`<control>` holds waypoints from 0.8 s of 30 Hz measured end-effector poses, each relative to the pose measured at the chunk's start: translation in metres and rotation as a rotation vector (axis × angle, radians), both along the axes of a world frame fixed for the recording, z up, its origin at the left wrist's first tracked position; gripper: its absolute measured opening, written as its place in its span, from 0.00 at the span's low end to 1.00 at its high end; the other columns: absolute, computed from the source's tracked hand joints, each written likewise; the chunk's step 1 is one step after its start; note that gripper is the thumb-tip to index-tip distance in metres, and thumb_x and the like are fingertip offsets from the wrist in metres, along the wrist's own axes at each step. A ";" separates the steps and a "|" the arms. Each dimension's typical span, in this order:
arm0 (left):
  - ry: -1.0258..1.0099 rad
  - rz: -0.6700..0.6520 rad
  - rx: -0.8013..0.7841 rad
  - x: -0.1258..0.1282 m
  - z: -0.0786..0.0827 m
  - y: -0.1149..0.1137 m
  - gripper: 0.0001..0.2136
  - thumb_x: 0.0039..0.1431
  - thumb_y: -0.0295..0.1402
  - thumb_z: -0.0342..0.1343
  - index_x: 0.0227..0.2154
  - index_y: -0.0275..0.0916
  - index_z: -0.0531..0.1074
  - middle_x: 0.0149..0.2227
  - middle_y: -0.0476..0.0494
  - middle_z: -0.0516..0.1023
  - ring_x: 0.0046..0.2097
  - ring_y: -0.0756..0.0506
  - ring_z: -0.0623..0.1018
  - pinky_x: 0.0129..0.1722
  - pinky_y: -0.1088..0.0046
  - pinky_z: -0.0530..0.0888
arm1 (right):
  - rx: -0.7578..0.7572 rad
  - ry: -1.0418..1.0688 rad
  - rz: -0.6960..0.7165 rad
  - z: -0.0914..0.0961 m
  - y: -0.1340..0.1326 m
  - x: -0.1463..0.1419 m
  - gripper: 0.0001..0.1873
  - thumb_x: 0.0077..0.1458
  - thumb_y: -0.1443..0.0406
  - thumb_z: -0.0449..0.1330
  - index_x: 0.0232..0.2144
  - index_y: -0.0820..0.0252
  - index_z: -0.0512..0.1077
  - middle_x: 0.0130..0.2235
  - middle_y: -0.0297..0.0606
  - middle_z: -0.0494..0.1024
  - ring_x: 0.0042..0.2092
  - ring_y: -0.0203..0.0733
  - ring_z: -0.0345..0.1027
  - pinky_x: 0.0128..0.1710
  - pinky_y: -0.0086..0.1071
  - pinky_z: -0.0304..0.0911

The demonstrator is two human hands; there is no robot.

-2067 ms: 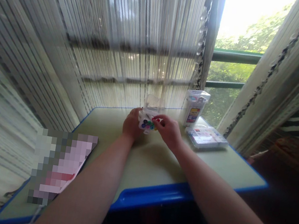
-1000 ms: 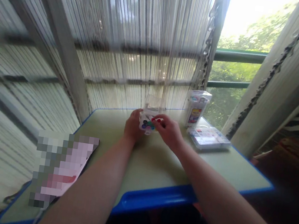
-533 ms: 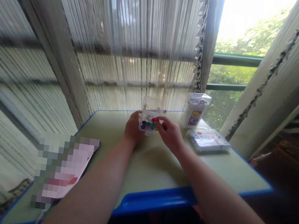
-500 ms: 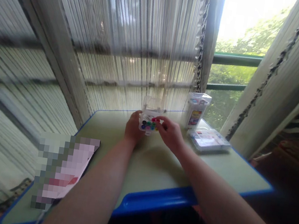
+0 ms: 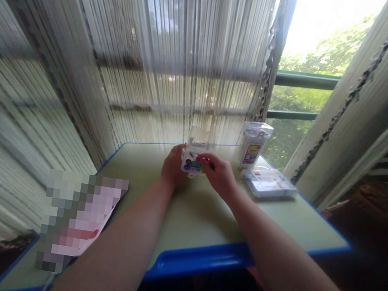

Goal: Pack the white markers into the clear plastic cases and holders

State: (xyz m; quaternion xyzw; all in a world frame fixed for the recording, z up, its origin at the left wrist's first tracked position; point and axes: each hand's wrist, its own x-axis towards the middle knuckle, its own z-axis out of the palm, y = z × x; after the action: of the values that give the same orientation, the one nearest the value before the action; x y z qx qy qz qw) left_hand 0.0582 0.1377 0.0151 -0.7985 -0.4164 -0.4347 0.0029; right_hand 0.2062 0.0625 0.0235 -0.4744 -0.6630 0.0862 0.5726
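Note:
A small clear plastic box (image 5: pixel 184 167) stands tilted toward me at the far side of the table, its transparent lid (image 5: pixel 202 137) raised. Inside sit several small round pieces (image 5: pixel 194 165) in black, blue, green, pink and yellow; their exact kind is too small to tell. My left hand (image 5: pixel 174 164) is closed round the box's left side. Over the right part of the box, my right hand (image 5: pixel 217 170) has thumb and forefinger pinched close together. Red spots show at its fingertips, but I cannot make out what they hold, if anything.
To the right, a tall clear container (image 5: pixel 252 147) with a label stands behind a flat clear case (image 5: pixel 270 183). A blurred-out flat device (image 5: pixel 92 218) lies at the left. The table (image 5: pixel 201 219) has a blue edge; curtains (image 5: pixel 177 65) hang close behind it.
My right fingers have shifted slightly over the box, still pinched. My left hand keeps its hold. The view has moved a little.

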 end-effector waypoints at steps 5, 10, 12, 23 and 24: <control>0.007 0.004 0.005 0.000 0.000 0.000 0.15 0.49 0.32 0.57 0.40 0.38 0.64 0.45 0.35 0.72 0.48 0.38 0.73 0.48 0.62 0.72 | 0.029 -0.067 -0.029 -0.003 0.001 0.000 0.14 0.57 0.61 0.54 0.37 0.59 0.78 0.26 0.35 0.76 0.26 0.34 0.65 0.28 0.26 0.57; 0.029 0.000 0.010 0.001 -0.001 0.002 0.15 0.49 0.32 0.57 0.40 0.38 0.63 0.45 0.36 0.71 0.48 0.39 0.73 0.49 0.62 0.72 | -0.004 -0.124 -0.097 -0.002 0.000 0.000 0.14 0.56 0.58 0.57 0.38 0.59 0.78 0.20 0.31 0.71 0.22 0.32 0.59 0.25 0.26 0.53; 0.033 -0.003 0.009 0.001 -0.001 0.003 0.15 0.49 0.32 0.57 0.40 0.37 0.63 0.46 0.35 0.71 0.49 0.39 0.72 0.50 0.61 0.71 | -0.017 -0.126 -0.086 0.000 -0.001 0.000 0.14 0.56 0.59 0.57 0.38 0.59 0.78 0.20 0.32 0.70 0.22 0.32 0.59 0.25 0.26 0.53; 0.002 -0.009 0.011 0.002 -0.002 0.004 0.15 0.49 0.32 0.56 0.41 0.37 0.63 0.46 0.35 0.71 0.50 0.38 0.73 0.50 0.63 0.70 | -0.050 -0.142 -0.060 0.004 -0.002 0.002 0.14 0.57 0.59 0.56 0.38 0.58 0.77 0.21 0.33 0.72 0.23 0.33 0.61 0.25 0.25 0.53; -0.006 -0.011 0.015 0.002 -0.003 0.004 0.15 0.50 0.32 0.56 0.40 0.38 0.63 0.45 0.36 0.71 0.50 0.39 0.73 0.50 0.63 0.71 | -0.042 -0.146 -0.056 0.004 -0.003 0.003 0.14 0.58 0.58 0.55 0.38 0.58 0.77 0.22 0.33 0.72 0.23 0.33 0.62 0.25 0.25 0.54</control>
State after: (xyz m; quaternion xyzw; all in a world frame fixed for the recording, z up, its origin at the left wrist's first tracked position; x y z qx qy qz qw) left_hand 0.0600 0.1416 0.0124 -0.7995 -0.4087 -0.4401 0.0052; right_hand 0.2089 0.0599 0.0278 -0.5099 -0.6874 0.0492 0.5148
